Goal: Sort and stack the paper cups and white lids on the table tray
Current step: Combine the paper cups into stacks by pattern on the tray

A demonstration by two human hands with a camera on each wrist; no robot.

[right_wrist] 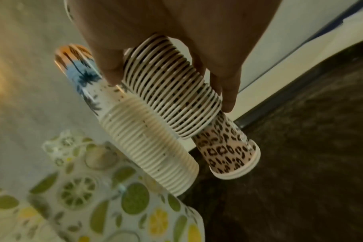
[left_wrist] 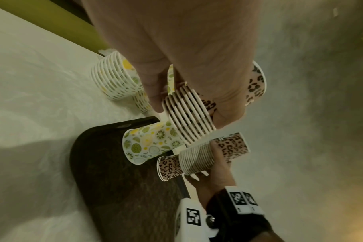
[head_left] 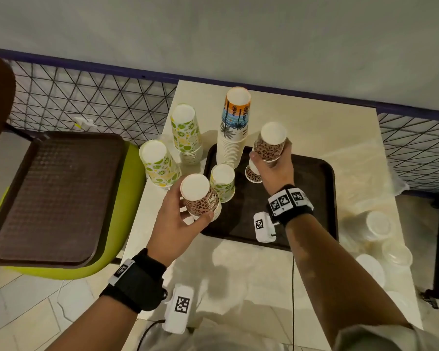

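Cream table [head_left: 238, 262] carries dark tray [head_left: 312, 198]. On tray far edge: tall stack of palm cups [head_left: 232, 138], upside down. Beside it, small leopard cups [head_left: 252, 176] stand on tray. Right hand [head_left: 273, 171], fingers wrapped around leopard stack [head_left: 270, 145], holds it above these. Left hand [head_left: 178, 224], fingers curled on second leopard stack [head_left: 200, 198], near tray's left edge. White lids [head_left: 376, 224] at table's right side.
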